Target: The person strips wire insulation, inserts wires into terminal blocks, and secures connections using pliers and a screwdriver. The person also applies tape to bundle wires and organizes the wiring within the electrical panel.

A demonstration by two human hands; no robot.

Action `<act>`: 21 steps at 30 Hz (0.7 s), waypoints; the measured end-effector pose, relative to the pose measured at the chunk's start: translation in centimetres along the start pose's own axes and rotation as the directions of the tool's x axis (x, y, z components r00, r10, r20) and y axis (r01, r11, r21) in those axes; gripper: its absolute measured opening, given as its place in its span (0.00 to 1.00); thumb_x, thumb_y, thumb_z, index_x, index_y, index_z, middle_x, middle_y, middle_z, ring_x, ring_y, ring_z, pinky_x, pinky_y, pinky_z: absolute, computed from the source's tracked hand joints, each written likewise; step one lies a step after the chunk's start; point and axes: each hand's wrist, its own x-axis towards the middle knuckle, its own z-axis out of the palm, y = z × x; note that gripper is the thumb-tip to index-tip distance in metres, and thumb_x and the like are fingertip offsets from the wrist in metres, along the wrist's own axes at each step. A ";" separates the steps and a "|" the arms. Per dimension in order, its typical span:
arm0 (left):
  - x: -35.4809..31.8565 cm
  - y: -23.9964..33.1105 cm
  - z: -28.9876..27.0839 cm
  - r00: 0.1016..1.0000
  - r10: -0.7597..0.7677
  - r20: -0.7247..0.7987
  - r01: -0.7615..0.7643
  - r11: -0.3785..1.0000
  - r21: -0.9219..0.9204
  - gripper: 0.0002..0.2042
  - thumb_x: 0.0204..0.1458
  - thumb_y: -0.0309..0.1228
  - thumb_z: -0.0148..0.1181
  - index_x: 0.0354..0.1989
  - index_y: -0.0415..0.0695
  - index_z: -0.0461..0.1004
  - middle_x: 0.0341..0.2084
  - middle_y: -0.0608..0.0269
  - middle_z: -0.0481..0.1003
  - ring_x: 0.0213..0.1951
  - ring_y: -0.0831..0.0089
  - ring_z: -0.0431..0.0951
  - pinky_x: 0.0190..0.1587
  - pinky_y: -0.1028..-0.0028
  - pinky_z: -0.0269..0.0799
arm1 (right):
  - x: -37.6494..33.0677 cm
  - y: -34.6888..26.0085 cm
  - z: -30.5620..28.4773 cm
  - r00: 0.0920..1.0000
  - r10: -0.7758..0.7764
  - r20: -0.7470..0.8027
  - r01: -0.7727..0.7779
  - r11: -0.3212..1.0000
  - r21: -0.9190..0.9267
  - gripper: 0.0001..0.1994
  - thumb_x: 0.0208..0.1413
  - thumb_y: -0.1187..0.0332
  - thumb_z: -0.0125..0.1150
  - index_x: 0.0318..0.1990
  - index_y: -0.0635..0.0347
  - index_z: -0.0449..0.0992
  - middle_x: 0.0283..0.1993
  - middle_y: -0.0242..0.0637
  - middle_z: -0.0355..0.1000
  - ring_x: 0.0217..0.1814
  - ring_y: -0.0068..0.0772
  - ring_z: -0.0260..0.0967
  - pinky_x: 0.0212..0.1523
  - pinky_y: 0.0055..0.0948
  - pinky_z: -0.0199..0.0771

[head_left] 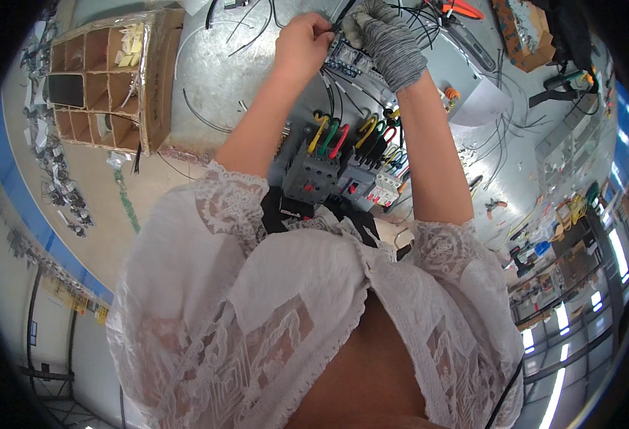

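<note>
At the top centre of the frame we pinch a black wire with our bare left hand while our gloved right hand closes around the small terminal block, whereas the grey breakers lower down already carry their coloured leads, so the wiring looks partly done.

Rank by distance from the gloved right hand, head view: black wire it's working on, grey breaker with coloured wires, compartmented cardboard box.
From the right hand:
1. Black wire, at its fingertips, top centre.
2. Grey breaker, below, between the forearms.
3. Cardboard box, far left on the panel.
</note>
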 end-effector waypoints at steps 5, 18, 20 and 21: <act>0.5 -0.4 -0.3 0.993 -0.114 0.037 0.116 0.992 -0.046 0.06 0.43 0.25 0.63 0.30 0.41 0.74 0.23 0.61 0.76 0.27 0.71 0.76 0.33 0.74 0.70 | -0.7 -0.3 0.5 0.998 0.011 -0.065 -0.026 0.972 -0.234 0.06 0.57 0.70 0.52 0.40 0.59 0.69 0.31 0.29 0.69 0.28 0.21 0.65 0.29 0.20 0.66; 1.2 -2.8 0.3 0.996 -0.073 0.047 0.078 0.990 -0.119 0.10 0.43 0.32 0.62 0.29 0.39 0.74 0.26 0.52 0.77 0.33 0.56 0.77 0.37 0.67 0.71 | -0.1 -2.3 5.4 0.975 -0.071 0.210 0.206 0.639 -0.742 0.20 0.59 0.67 0.49 0.57 0.68 0.62 0.55 0.50 0.66 0.57 0.42 0.65 0.58 0.30 0.62; 0.9 -1.4 -0.3 0.996 -0.088 0.004 0.086 0.968 -0.236 0.14 0.44 0.35 0.62 0.32 0.36 0.72 0.28 0.50 0.77 0.34 0.59 0.77 0.38 0.67 0.71 | 0.2 -1.2 7.5 0.930 -0.240 0.280 0.363 0.472 -0.803 0.20 0.59 0.67 0.49 0.56 0.68 0.63 0.54 0.51 0.67 0.56 0.45 0.65 0.58 0.30 0.62; 0.4 0.5 -0.6 0.989 -0.142 -0.027 0.125 0.932 -0.341 0.12 0.45 0.33 0.60 0.32 0.37 0.72 0.27 0.53 0.76 0.33 0.61 0.77 0.37 0.68 0.71 | 0.0 -1.3 7.8 0.916 -0.314 0.250 0.390 0.547 -0.741 0.19 0.59 0.67 0.49 0.55 0.69 0.64 0.53 0.52 0.68 0.56 0.47 0.65 0.58 0.30 0.62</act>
